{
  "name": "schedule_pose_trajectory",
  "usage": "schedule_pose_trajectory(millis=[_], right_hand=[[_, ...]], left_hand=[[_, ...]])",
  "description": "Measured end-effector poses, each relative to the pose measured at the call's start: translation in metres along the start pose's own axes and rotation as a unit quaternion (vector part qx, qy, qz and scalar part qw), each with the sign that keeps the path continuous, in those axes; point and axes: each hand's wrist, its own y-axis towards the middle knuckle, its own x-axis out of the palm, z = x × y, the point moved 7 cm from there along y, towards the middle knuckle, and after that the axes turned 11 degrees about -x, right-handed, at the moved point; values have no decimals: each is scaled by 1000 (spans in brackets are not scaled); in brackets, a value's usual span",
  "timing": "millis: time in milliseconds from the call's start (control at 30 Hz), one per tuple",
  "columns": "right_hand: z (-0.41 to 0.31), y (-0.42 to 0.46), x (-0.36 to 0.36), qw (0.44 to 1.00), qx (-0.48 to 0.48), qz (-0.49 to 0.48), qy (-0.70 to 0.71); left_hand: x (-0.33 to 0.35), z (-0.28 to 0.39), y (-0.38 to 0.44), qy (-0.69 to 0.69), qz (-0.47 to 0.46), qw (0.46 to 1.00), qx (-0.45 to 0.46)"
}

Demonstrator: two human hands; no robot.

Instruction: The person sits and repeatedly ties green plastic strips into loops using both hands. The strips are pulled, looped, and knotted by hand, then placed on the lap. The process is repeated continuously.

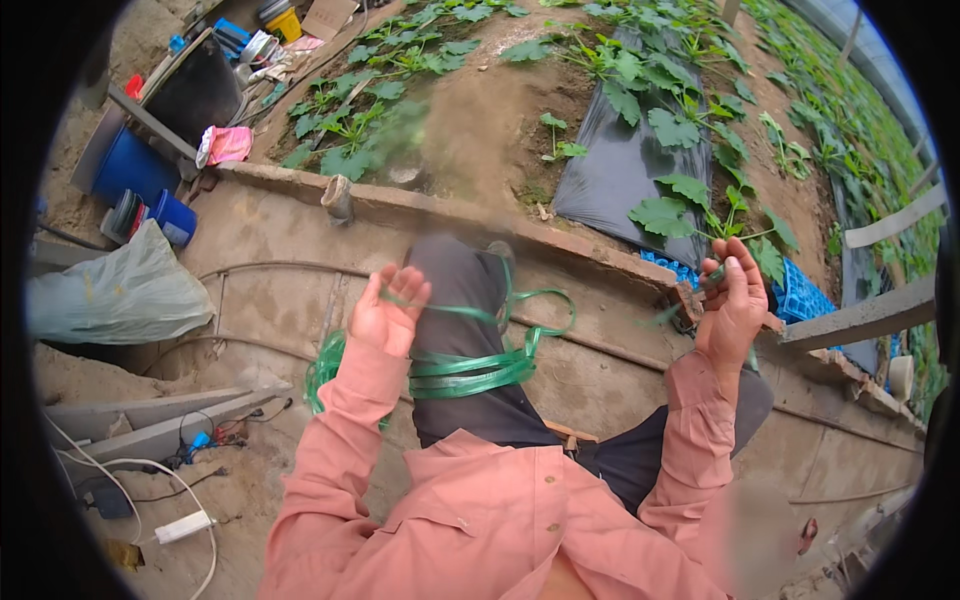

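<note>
My left hand [390, 311] is raised palm up with its fingers loosely curled and apart. A strand of green plastic strapping [465, 309] crosses in front of its fingers and runs toward my leg. More of this strapping [472, 376] is looped several times around my dark trouser leg [457, 337] near the knee. My right hand [731, 300] is raised on the other side, pinching a short green strip [712, 279] between thumb and fingers; its lower end is blurred. A tangled coil of green strapping [326, 371] lies on the floor, partly behind my left sleeve.
A low brick edging [450, 210] separates the concrete floor from leafy plant rows [667, 127] and black plastic mulch [607, 172]. Blue crates [806, 292] stand at right. Left are buckets [135, 169], a plastic sack [127, 289] and a white power strip [182, 527]. Hoses [352, 266] cross the floor.
</note>
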Motion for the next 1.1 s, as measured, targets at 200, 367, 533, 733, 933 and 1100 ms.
schedule_pose_trajectory(millis=[200,367,533,733,933,1100], right_hand=[[2,1,2,996,27,-46,72],[1,4,32,957,77,-86,265],[-19,-32,89,900,83,-137,405],[-51,-64,74,921,76,-126,361],[-44,-46,-19,987,104,-37,113],[-43,-11,-81,990,30,42,128]], left_hand=[[-16,19,-32,285,196,933,-99],[35,28,-96,609,13,764,-213],[158,-107,-95,376,-272,852,-243],[219,-198,-30,-58,-212,941,-257],[216,-124,38,-86,-214,971,-68],[237,-55,58,-59,-163,984,52]])
